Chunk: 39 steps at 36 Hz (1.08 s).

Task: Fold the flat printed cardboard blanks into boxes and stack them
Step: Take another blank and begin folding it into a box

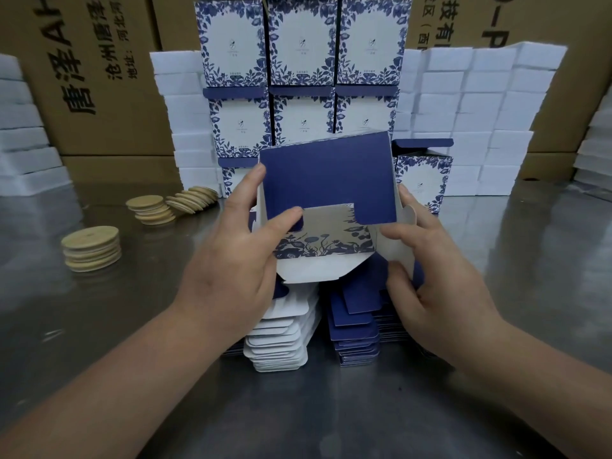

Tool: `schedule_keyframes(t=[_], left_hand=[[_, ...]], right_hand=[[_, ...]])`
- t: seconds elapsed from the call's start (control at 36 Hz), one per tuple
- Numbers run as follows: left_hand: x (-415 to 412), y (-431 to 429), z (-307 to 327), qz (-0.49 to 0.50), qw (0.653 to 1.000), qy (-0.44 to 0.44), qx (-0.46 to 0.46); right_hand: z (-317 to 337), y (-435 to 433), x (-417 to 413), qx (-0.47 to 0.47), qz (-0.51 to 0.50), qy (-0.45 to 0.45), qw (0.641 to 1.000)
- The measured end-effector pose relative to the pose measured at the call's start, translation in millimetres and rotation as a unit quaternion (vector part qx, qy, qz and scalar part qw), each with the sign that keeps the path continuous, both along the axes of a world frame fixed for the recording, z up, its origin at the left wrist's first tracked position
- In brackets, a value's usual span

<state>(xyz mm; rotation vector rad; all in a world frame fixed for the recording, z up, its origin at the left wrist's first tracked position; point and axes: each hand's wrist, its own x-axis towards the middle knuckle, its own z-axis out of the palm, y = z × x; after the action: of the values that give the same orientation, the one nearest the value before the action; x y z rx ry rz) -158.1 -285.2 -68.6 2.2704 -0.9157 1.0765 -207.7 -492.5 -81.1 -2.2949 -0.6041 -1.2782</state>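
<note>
A half-folded blue and white floral box (326,190) is held above the table in the middle of the view, its bottom flaps turned toward me. My left hand (238,250) grips its left side, thumb pressing a blue flap inward. My right hand (427,260) holds the right side and pinches a white side flap. Under the hands lies a pile of flat blanks (284,342). Finished boxes (301,61) are stacked in rows behind, with one more box (422,180) at the right.
Stacks of round wooden lids (91,248) and more wooden lids (172,205) sit on the steel table (99,326) at the left. White foam blocks (480,120) and brown cartons (99,77) line the back.
</note>
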Motion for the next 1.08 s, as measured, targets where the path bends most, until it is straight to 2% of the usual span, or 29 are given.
schedule_keyframes(t=[0.25, 0.53, 0.78, 0.92, 1.08], left_hand=[[-3, -1, 0, 0.014, 0.999, 0.032, -0.017], [3, 1, -5, 0.062, 0.99, 0.071, -0.109], [4, 1, -6, 0.074, 0.978, 0.159, -0.113], [1, 1, -3, 0.094, 0.97, 0.194, -0.111], [4, 1, -3, 0.098, 0.972, 0.21, -0.041]], right_hand=[[0, -1, 1, -0.034, -0.017, 0.018, 0.999], [2, 2, 0, -0.082, -0.021, -0.019, 0.996], [-1, -5, 0, -0.113, 0.029, 0.036, 0.992], [-2, -9, 2, -0.079, 0.053, 0.08, 0.992], [-3, -11, 7, -0.042, 0.034, 0.078, 0.996]])
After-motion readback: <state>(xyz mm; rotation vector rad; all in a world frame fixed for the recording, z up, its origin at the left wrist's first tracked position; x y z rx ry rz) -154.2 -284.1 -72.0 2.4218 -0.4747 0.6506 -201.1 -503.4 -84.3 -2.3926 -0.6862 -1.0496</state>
